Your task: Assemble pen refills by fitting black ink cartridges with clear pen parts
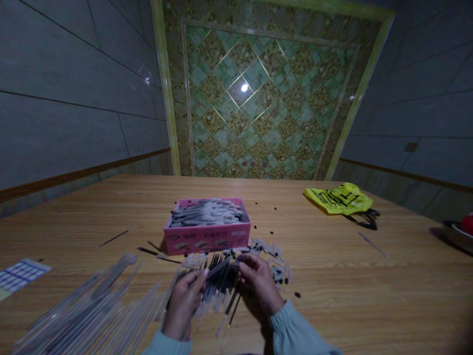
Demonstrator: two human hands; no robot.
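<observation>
My left hand (185,298) pinches the lower end of a slim grey pen-like tube (219,267), which slants up to the right. My right hand (260,280) has its fingers closed at the tube's upper end; any small part between those fingertips is too blurred to make out. Beneath both hands lies a heap of thin black sticks with pale ends (218,291), resembling pen refills. Small translucent cap-like pieces (280,272) and tiny black plugs are scattered beside my right hand. Just beyond the hands stands a pink box (207,238), filled with grey-white pens (207,212).
Many long clear tubes (92,315) spread across the table's left front. A checked blue-and-white card (22,276) lies at the far left. On the right are a yellow bag (340,198) with black straps, a single thin stick (373,244) and a bowl's edge (460,230) holding something red.
</observation>
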